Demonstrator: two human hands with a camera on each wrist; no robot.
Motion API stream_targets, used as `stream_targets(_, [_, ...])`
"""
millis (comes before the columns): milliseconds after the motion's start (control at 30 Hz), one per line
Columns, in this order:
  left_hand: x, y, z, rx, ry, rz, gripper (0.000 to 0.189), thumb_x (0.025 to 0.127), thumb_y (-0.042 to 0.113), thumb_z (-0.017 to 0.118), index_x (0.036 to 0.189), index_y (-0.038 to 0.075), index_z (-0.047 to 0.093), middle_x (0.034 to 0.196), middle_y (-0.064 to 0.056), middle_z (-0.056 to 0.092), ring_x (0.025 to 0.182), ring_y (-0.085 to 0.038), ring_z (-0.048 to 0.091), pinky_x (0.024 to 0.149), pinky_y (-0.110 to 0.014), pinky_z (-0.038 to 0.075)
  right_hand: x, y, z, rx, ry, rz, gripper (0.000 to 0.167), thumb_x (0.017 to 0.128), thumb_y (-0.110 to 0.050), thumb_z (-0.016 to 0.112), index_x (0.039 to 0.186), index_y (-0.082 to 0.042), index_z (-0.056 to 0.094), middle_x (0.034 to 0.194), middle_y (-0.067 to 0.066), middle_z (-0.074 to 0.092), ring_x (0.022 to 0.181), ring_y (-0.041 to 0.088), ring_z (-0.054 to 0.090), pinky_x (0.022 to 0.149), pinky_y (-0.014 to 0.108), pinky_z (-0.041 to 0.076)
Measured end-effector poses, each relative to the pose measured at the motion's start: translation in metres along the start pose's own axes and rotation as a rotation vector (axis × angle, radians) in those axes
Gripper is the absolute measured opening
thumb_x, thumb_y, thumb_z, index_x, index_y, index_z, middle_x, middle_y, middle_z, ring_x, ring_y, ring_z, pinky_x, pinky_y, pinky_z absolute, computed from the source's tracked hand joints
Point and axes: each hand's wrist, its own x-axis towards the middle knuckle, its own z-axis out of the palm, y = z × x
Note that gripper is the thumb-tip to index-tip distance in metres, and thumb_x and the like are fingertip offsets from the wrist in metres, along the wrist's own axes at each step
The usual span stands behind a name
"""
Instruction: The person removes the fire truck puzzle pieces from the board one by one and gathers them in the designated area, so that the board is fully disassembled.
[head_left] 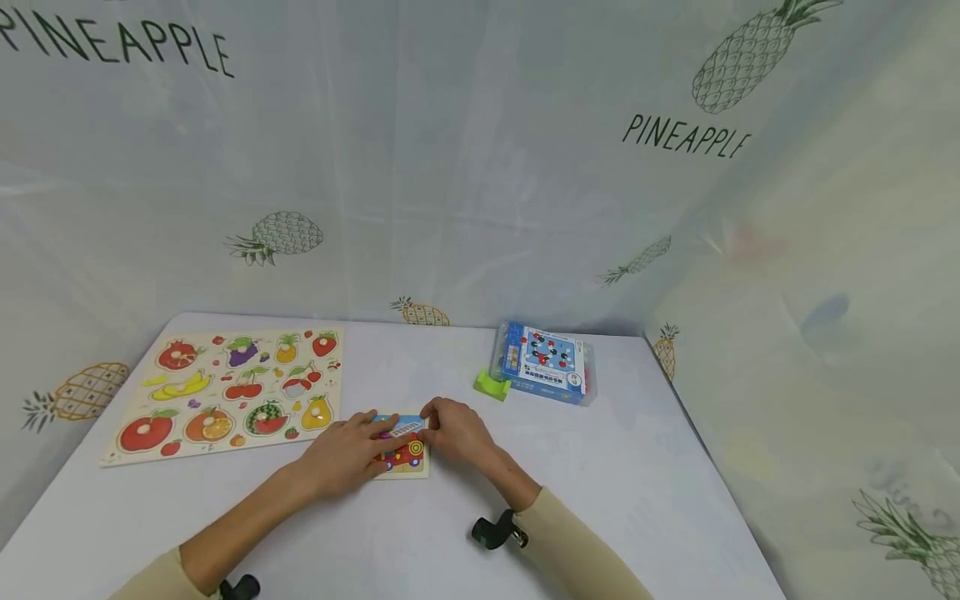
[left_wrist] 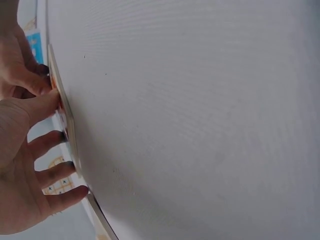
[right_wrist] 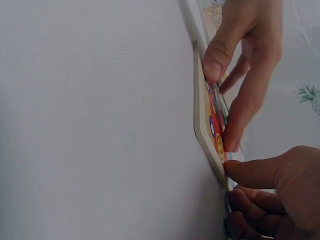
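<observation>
A small wooden picture puzzle board [head_left: 412, 469] with a red vehicle and blue sky lies on the white table, partly covered by both hands. My left hand [head_left: 341, 454] lies over its left side, fingers spread and fairly straight, pressing on the picture. At the upper right corner my right hand [head_left: 461, 433] pinches the board's edge; in the right wrist view the thumb [right_wrist: 257, 171] is on the edge and the other fingers are curled beside it. From the left wrist view, the board [left_wrist: 70, 122] shows edge-on, close to the table surface.
A large fruit puzzle board [head_left: 330, 387] lies to the left, its near right corner close to my left hand. Toward the back right are a bright green curved piece [head_left: 492, 386] and a clear plastic box with a blue label [head_left: 551, 362]. Pineapple-print curtains [head_left: 465, 167] hang around the table.
</observation>
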Motion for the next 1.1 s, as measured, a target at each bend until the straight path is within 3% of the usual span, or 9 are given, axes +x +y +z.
stream_targets(400, [0.0005,0.0009,-0.0008,0.03,-0.007,-0.003,0.051,0.093,0.033,0.071,0.143,0.029,0.058,0.149,-0.009,0.053,0.132,-0.045,0.05,0.092,-0.065,0.049,-0.0004,-0.0009,0.0002,0.016,0.001,-0.007,0.028,0.09,-0.023,0.076,0.113,-0.01,0.065,0.078,-0.007,0.056,0.065,0.005,0.049,0.056,0.021,0.04])
stream_targets(700, [0.0003,0.0002,0.0006,0.036,-0.008,0.008,0.051,0.093,0.034,0.071,0.143,0.03,0.058,0.149,-0.009,0.053,0.131,-0.045,0.051,0.092,-0.064,0.049,-0.0032,-0.0011,-0.0028,0.008,-0.01,-0.03,0.044,0.091,-0.025,0.076,0.129,-0.008,0.061,0.078,-0.008,0.058,0.064,0.004,0.05,0.055,0.02,0.041])
stream_targets(1100, [-0.0014,0.0013,-0.0008,0.04,0.008,0.013,0.051,0.093,0.034,0.071,0.142,0.028,0.059,0.148,-0.009,0.053,0.131,-0.045,0.051,0.091,-0.064,0.05,-0.0054,-0.0008,-0.0036,-0.008,-0.016,-0.049,0.036,0.092,-0.026,0.074,0.124,-0.011,0.068,0.081,-0.007,0.057,0.067,0.006,0.05,0.058,0.021,0.041])
